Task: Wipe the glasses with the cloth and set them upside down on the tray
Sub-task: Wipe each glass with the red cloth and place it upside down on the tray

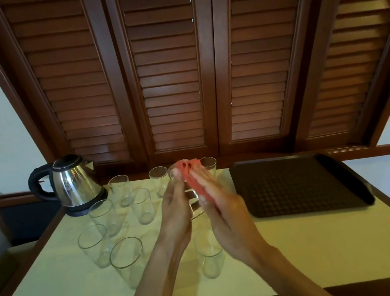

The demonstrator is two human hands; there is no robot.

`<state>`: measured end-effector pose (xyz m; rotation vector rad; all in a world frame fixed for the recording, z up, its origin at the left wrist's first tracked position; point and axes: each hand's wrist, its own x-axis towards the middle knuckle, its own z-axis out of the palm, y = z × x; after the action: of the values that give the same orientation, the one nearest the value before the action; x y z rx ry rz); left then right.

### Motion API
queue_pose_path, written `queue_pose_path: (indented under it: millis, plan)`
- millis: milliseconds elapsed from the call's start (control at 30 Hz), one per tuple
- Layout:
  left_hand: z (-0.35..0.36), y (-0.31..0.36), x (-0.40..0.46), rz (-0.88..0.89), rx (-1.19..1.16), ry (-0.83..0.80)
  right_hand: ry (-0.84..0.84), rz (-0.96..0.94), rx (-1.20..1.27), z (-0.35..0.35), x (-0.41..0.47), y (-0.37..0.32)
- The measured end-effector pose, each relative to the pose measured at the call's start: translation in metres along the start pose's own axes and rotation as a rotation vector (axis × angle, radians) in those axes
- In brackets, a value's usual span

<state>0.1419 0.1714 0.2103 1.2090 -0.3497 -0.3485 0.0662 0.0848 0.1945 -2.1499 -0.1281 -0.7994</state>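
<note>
We grip a clear, smooth tumbler (193, 202) between both palms above the table, left hand (174, 212) wrapped round its wall, right hand (223, 211) pressing the ribbed red cloth (191, 176) against it; long axis tilts away, mouth farthest.

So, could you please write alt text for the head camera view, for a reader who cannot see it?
Two bare hands hold a clear glass above a pale table: the left hand steadies it and the right hand presses a red cloth on it. Other glasses stand upright near a steel kettle; a dark tray lies right.
</note>
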Motion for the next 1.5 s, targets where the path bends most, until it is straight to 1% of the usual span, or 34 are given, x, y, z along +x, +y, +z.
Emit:
queue_pose_path:
  millis: [67,167,233,300,367,433,467,500,567,633,667,700,767,833,933,967,1033,1067,1200,1267,1333,1467,1500]
  plan:
    - [-0.003,-0.003,0.0,0.034,0.043,0.04,0.027,0.01,0.038,0.002,-0.003,0.0]
    - [0.0,-0.01,-0.008,-0.001,0.125,-0.038,0.049,0.115,0.222,-0.005,0.01,0.007]
    - [0.0,-0.009,-0.009,-0.049,0.114,-0.082,0.036,0.117,0.283,-0.006,0.012,0.012]
    - [-0.007,-0.005,-0.004,-0.087,0.099,-0.164,0.01,0.084,0.332,-0.002,0.004,0.015]
    - [-0.015,-0.004,0.0,-0.144,0.122,-0.287,-0.015,0.115,0.409,-0.011,0.004,0.015]
    - [-0.02,-0.008,0.002,-0.178,0.224,-0.414,-0.043,0.195,0.402,-0.03,0.016,0.019]
    - [-0.019,-0.007,0.003,-0.161,0.325,-0.424,-0.058,0.223,0.365,-0.039,0.023,0.021]
    - [-0.017,-0.005,0.005,-0.134,0.426,-0.399,-0.058,0.226,0.306,-0.045,0.027,0.025]
    - [-0.013,0.003,0.013,-0.073,0.581,-0.267,-0.028,0.177,0.197,-0.047,0.028,0.031]
    - [-0.013,0.007,0.023,0.005,0.665,-0.152,-0.016,0.118,0.153,-0.046,0.025,0.038]
    - [-0.013,0.006,0.025,0.032,0.682,-0.14,-0.014,0.109,0.145,-0.046,0.027,0.039]
    - [-0.012,0.005,0.026,0.054,0.706,-0.161,-0.017,0.107,0.131,-0.046,0.032,0.038]
    - [-0.009,-0.002,0.026,0.096,0.789,-0.241,-0.049,0.107,0.115,-0.046,0.04,0.034]
    - [-0.01,-0.005,0.031,0.124,0.839,-0.228,-0.063,0.084,0.107,-0.047,0.04,0.031]
    - [-0.017,0.0,0.039,0.132,0.798,-0.137,-0.05,0.053,0.102,-0.052,0.032,0.042]
    - [-0.016,0.0,0.039,0.15,0.803,-0.154,-0.044,0.066,0.095,-0.053,0.033,0.042]
    - [-0.01,-0.003,0.036,0.192,0.852,-0.236,-0.045,0.095,0.116,-0.054,0.039,0.04]
    - [-0.007,-0.004,0.034,0.207,0.866,-0.247,-0.051,0.096,0.126,-0.054,0.04,0.037]
    - [-0.017,-0.001,0.044,0.211,0.801,-0.149,-0.04,0.061,0.113,-0.056,0.032,0.044]
    - [-0.013,-0.004,0.041,0.215,0.817,-0.209,-0.024,0.081,0.096,-0.058,0.033,0.046]
    - [-0.005,-0.01,0.036,0.23,0.85,-0.258,-0.036,0.079,0.13,-0.058,0.039,0.043]
    - [-0.009,-0.008,0.045,0.196,0.777,-0.182,-0.058,0.04,0.102,-0.062,0.031,0.051]
    - [-0.008,-0.008,0.045,0.187,0.765,-0.19,-0.06,0.052,0.099,-0.064,0.03,0.054]
